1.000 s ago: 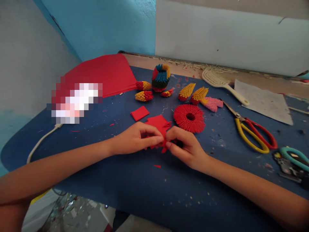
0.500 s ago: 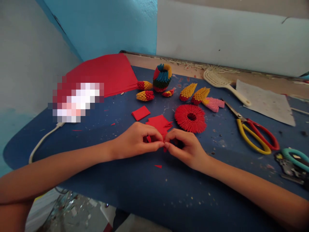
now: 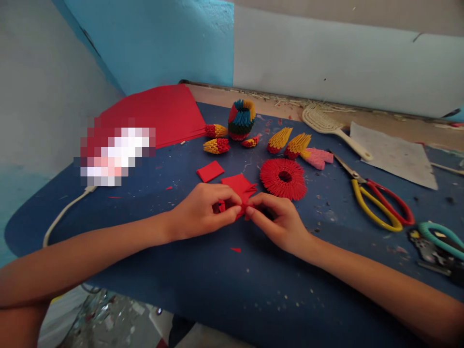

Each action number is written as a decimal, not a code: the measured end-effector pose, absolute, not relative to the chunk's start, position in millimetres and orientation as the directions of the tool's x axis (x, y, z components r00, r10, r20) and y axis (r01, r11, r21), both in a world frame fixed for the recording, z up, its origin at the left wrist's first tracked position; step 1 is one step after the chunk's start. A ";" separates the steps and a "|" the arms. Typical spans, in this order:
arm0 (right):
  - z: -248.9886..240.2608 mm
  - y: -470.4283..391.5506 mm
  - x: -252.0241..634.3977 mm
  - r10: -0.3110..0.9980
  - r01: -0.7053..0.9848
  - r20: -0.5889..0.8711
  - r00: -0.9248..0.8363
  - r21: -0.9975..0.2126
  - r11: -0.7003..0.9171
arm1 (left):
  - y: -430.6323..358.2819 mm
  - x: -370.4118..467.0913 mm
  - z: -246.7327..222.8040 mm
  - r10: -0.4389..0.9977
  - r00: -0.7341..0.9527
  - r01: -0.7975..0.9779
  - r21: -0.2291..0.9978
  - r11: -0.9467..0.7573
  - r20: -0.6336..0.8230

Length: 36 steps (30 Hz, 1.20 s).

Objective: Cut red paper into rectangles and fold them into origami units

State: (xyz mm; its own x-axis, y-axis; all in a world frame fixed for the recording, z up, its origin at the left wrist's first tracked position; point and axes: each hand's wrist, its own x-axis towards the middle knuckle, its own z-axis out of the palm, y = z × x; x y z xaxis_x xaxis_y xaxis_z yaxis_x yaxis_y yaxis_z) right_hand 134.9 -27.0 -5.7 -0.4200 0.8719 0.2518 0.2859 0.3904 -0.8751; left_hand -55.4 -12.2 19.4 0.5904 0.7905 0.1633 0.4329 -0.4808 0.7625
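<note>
My left hand (image 3: 208, 210) and my right hand (image 3: 277, 217) meet above the blue table, thumbs and forefingers pinched on a small red paper piece (image 3: 243, 210). The fingertips cover much of it, so its exact fold cannot be made out. Just behind my fingers lie loose red paper pieces (image 3: 237, 183). Beyond my left hand is a small stack of red paper rectangles (image 3: 210, 171). A round red ring of folded paper pieces (image 3: 268, 178) with a hole in its middle lies beyond my right hand.
Yellow-and-red paper cones (image 3: 216, 145) surround a multicoloured paper vase (image 3: 241, 121). Large red sheets (image 3: 152, 113) lie back left, near a white cable (image 3: 60, 215). Scissors (image 3: 377, 200), a cream hairbrush (image 3: 333, 126), white paper (image 3: 393, 154) and a teal-handled tool (image 3: 440, 241) lie right.
Both hands still pinch the red paper piece, but their fingertips have moved slightly apart, showing more of it. The whole view has shifted a little.
</note>
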 end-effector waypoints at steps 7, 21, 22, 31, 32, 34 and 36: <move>-7.3 -27.3 135.4 0.868 0.303 0.217 -0.447 -0.876 0.375 | -13.6 -54.9 21.1 0.756 0.627 0.433 0.721 -0.541 0.190; -9.0 -30.2 133.9 0.676 0.463 0.650 -0.347 -0.508 0.726 | -20.4 -47.5 20.8 0.834 0.445 0.471 0.708 -0.527 0.325; -8.0 -29.4 134.7 0.644 0.476 0.667 -0.374 -0.458 0.751 | -21.6 -47.1 21.1 0.839 0.432 0.480 0.703 -0.525 0.331; 16.5 -31.1 136.2 0.382 0.522 0.612 -0.693 0.059 0.851 | -22.6 -49.1 19.3 0.916 0.362 0.413 0.850 -0.325 0.174; 15.3 -31.7 135.8 0.377 0.523 0.604 -0.702 0.077 0.849 | -21.9 -49.6 19.4 0.922 0.364 0.381 0.882 -0.278 0.134; 10.6 -31.9 135.7 0.366 0.522 0.590 -0.720 0.113 0.846 | -20.5 -50.6 19.2 0.923 0.376 0.336 0.916 -0.220 0.084; 5.3 -30.8 136.6 0.361 0.513 0.581 -0.729 0.115 0.851 | -19.1 -51.4 18.1 0.921 0.380 0.365 0.903 -0.229 0.080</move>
State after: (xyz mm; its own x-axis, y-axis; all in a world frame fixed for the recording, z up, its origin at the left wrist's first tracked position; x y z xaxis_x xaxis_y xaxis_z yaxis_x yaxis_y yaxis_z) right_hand 136.6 -30.8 5.3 -0.7294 0.3607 0.5813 0.5125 0.8509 0.1150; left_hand -51.4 -19.1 18.1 0.3801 0.9215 0.0802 0.3646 -0.2289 0.9026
